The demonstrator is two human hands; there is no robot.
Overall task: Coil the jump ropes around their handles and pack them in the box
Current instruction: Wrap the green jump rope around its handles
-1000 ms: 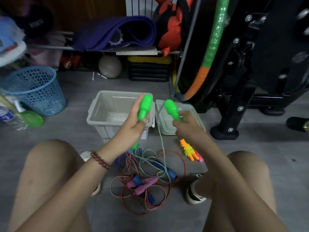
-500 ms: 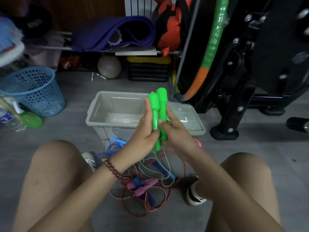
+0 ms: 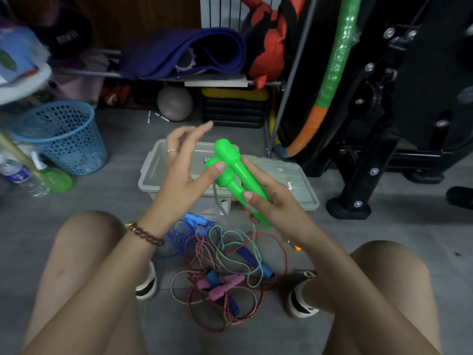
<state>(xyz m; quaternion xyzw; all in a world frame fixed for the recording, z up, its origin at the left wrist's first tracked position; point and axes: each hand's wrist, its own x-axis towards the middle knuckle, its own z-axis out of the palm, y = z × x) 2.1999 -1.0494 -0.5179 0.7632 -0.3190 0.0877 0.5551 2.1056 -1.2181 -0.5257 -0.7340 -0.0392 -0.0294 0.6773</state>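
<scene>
Just below mid-frame, the right hand (image 3: 271, 203) has its fingers (image 3: 261, 180) and thumb clenched round two green handles (image 3: 231, 163). These lie side by side, with their rounded heads pointing toward the upper left of the frame. Left of them, the left hand (image 3: 183, 175) is released. Its fingers (image 3: 197, 135) are spread loose and nearly straight, grasping nothing, and only the thumb tip touches the head of the lower handle.

A grey-green rope (image 3: 217, 201) drops from the handles and runs down into a tangle on the floor (image 3: 122, 139) between the person's feet. That tangle also holds a red rope (image 3: 284, 257), a blue rope (image 3: 179, 234) with a light blue grip, two pink grips (image 3: 225, 286) and dark blue grips (image 3: 267, 272), all uncoiled and crossing one another.

Behind the hands stands the box (image 3: 151, 170), open on the floor. Its lid (image 3: 307, 193) lies flat just to the right, touching or nearly touching it.

Bare knees fill both lower corners. Farther out, a blue basket (image 3: 64, 139) sits at the left edge with a green bottle (image 3: 57, 179) beside it. A purple mat (image 3: 184, 52) rests on a shelf at upper centre, with a grey ball (image 3: 174, 103) under it. A green and orange hoop (image 3: 332, 70) leans against black equipment at upper right.
</scene>
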